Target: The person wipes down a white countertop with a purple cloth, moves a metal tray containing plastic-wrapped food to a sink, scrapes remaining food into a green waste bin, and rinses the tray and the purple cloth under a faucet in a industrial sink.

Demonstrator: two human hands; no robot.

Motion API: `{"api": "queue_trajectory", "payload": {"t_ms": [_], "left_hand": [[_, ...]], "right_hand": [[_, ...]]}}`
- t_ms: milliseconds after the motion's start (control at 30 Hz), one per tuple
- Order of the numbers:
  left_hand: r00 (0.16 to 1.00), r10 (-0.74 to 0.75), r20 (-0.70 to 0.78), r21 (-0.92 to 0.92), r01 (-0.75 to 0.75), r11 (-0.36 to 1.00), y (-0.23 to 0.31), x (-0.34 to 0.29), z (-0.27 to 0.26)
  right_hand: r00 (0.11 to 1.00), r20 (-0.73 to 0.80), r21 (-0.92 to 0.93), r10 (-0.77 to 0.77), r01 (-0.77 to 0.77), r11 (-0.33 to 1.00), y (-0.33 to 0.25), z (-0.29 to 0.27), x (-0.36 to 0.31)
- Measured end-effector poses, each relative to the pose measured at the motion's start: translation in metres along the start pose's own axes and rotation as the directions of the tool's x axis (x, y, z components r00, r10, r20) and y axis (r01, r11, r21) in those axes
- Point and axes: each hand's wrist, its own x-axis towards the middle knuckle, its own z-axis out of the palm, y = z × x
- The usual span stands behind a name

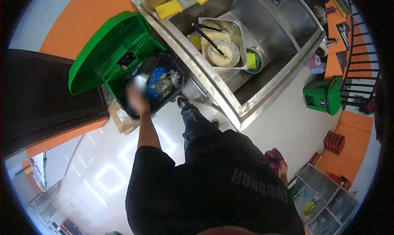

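My left hand (137,98), smeared by motion, reaches into the open green bin (110,54) on the left. It is closed on a shiny metal vessel (143,75), tilted over the bin; its exact kind is too blurred to tell. Inside the bin, a dark liner holds blue plastic and pale food scraps (163,86). Low at my right side, my right hand (282,169) is closed on a maroon cloth (273,157) that hangs bunched from it.
Beside the bin stands a steel sink (254,19) holding a rectangular metal pan (244,50) with a bowl of pale batter and black-handled tongs. Yellow sponges (169,9) lie on its rim. A second green bin (322,96) and a wire rack (324,179) stand at right.
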Motion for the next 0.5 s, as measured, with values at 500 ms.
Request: {"api": "queue_trajectory", "payload": {"t_ms": [500], "left_hand": [[0.848,-0.271,0.456,0.295,0.143,0.945,0.002,0.007,0.038]], "right_hand": [[0.997,-0.018,0.030,-0.074,0.075,0.997,0.008,0.018,0.001]]}}
